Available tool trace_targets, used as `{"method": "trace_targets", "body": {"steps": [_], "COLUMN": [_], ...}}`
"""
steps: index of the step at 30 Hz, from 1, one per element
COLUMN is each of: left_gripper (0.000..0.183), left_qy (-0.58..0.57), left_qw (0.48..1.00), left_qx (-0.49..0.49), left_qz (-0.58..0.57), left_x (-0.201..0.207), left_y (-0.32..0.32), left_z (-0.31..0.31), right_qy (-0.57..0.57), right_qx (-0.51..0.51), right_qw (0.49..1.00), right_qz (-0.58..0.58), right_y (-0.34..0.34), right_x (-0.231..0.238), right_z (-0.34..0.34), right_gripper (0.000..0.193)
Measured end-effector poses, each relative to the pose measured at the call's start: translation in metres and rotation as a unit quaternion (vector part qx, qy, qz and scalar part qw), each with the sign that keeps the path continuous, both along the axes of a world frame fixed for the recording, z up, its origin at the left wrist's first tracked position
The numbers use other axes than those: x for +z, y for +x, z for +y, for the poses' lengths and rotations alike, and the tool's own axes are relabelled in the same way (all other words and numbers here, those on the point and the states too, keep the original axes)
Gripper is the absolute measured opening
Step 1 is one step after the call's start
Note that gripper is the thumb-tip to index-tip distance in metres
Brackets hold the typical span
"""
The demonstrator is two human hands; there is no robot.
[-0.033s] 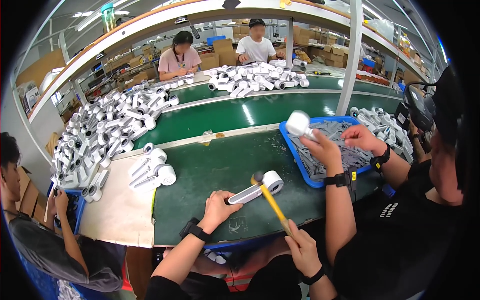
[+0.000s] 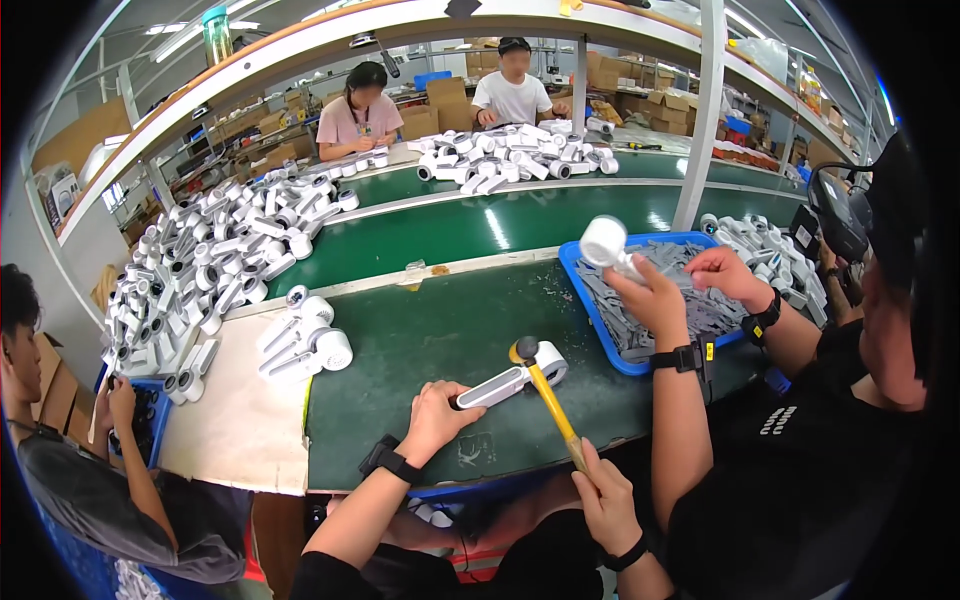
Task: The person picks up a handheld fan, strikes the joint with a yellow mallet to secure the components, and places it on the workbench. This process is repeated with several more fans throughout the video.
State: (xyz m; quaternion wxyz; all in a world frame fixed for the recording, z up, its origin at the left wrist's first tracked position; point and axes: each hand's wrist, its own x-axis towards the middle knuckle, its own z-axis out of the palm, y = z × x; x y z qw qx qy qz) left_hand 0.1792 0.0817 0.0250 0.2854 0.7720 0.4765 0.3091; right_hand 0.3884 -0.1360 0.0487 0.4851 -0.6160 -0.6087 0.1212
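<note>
A white handheld device (image 2: 492, 387) with a round head and a long grey-faced handle lies on the green work surface. My left hand (image 2: 437, 420) is closed around the end of its handle. My right hand (image 2: 607, 507) grips a small hammer (image 2: 553, 404) by its yellow handle. The hammer's dark rounded head is over the device where handle meets round head, hiding part of it; I cannot tell whether they touch. Left of my hands, several similar white devices (image 2: 312, 343) lie grouped at the edge of a beige sheet (image 2: 235, 430).
To my right, a co-worker's hand (image 2: 652, 297) holds another white device (image 2: 606, 243) over a blue tray (image 2: 612, 352) of grey strips. A big heap of devices (image 2: 210, 250) stands at the left. Beyond runs a green conveyor belt (image 2: 420, 235); a metal post (image 2: 704, 120) rises at right.
The hammer's head has shifted slightly right and up along the device. The co-worker's hand with the white device has moved a little to the right. My left hand stays put.
</note>
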Motion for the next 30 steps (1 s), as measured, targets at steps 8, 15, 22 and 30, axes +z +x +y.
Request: {"method": "trace_targets", "body": {"steps": [8,15,22,30], "left_gripper": [0.030,0.032,0.039,0.039], "left_qy": [0.010,0.036,-0.354,-0.137], "left_qw": [1.000,0.998,0.883,0.980], "left_qx": [-0.010,-0.041,-0.070,0.002], "left_qz": [0.003,0.030,-0.300,-0.145], "left_x": [0.001,0.001,0.031,0.022], "left_y": [0.002,-0.006,-0.023,-0.041], "left_z": [0.001,0.001,-0.016,-0.016], "right_qy": [-0.048,-0.023,-0.069,-0.101], "right_qx": [-0.017,0.011,0.003,0.049], "right_qw": [0.999,0.999,0.960,0.978], "right_qz": [-0.010,0.046,0.270,0.174], "right_y": [0.009,0.015,0.007,0.003], "right_x": [-0.004,-0.017,-0.022,-0.009], "right_z": [0.004,0.001,-0.031,-0.021], "right_gripper": [0.046,0.046,0.050,0.049]}}
